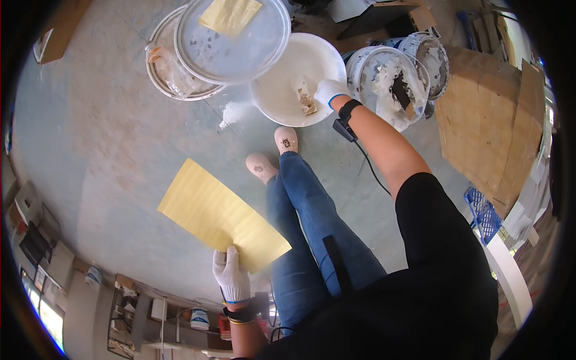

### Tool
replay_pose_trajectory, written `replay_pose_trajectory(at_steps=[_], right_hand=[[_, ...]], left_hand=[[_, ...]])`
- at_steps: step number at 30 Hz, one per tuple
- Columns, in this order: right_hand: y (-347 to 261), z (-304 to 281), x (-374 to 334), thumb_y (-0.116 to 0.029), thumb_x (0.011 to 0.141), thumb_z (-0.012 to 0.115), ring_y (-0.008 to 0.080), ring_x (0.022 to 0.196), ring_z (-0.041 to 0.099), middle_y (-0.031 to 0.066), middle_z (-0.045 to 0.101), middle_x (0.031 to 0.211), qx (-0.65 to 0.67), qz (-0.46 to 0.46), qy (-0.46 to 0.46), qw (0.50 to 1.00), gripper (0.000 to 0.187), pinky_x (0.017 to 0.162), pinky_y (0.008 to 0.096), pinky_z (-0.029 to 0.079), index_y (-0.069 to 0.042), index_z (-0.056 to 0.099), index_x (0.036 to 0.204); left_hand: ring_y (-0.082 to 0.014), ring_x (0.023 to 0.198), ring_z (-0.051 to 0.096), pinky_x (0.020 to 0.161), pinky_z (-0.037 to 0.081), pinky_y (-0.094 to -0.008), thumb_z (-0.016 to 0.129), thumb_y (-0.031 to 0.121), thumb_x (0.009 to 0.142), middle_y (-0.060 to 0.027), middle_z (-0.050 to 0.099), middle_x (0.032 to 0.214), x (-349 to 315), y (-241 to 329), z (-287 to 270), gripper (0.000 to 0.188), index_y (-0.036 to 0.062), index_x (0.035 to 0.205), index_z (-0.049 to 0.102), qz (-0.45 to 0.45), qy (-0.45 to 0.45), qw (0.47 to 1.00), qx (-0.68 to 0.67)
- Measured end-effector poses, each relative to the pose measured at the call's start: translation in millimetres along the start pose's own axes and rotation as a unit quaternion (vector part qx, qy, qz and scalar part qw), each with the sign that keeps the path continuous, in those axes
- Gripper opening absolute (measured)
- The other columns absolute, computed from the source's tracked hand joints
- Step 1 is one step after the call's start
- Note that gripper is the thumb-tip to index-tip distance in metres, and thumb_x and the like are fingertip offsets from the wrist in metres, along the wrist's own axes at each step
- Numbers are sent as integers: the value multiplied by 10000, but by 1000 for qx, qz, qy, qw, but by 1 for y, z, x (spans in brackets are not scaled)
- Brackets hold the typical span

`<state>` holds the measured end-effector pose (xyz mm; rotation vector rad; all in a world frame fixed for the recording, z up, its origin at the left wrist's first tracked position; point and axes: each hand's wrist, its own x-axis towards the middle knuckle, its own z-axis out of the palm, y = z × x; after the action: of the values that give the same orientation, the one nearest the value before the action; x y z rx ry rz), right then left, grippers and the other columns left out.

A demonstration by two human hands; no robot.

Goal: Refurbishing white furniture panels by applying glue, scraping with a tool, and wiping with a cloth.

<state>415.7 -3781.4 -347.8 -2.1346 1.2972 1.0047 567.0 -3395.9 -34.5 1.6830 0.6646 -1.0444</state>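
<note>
My left hand (231,276), in a white knit glove with a blue cuff edge, pinches the lower edge of a large yellow paper sheet (222,213), thumb on top. The sheet stands out flat over the floor, left of my legs. My right hand (332,91), gloved the same way, reaches into the right side of a round white basin (288,69). Its fingers are curled closed beside an irregular white and brown piece (306,103) on the basin's inner wall. Whether they grip that piece is hidden.
Left of the basin, a round lid (240,63) carries another yellow sheet (231,15), over a bucket with plastic wrap (171,69). Messy white buckets (366,75) and cardboard (480,114) stand right. White splatter (229,114) marks the floor near my shoes (286,139). Shelves (129,312) line the lower left.
</note>
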Motion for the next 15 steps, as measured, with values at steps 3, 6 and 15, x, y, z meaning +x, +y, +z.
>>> replay_pose_trajectory(at_steps=[3, 6, 15], right_hand=[[-25, 24, -2, -355, 759, 628, 383, 923, 645, 205, 675, 991, -31, -14, -18, 999, 347, 815, 443, 504, -82, 722, 952], [-47, 38, 10, -326, 782, 606, 339, 975, 649, 150, 687, 1043, -87, 7, -55, 995, 327, 813, 465, 500, -108, 725, 995], [-53, 56, 32, -299, 828, 523, 335, 1063, 619, 146, 658, 1139, -144, 70, -118, 980, 379, 904, 454, 466, -98, 687, 1105]], left_hand=[[-73, 711, 515, 609, 419, -218, 517, 75, 946, -6, 585, 854, 4, 0, 1, 188, 10, 1113, 575, -2, -6, 1000, 27], [-71, 692, 512, 589, 414, -215, 512, 76, 946, -1, 583, 834, 10, -1, 4, 177, 13, 1095, 581, -27, 34, 998, 44], [-59, 671, 502, 560, 396, -212, 513, 81, 943, 2, 582, 819, 14, -11, -4, 159, 12, 1066, 586, -22, 53, 997, 56]])
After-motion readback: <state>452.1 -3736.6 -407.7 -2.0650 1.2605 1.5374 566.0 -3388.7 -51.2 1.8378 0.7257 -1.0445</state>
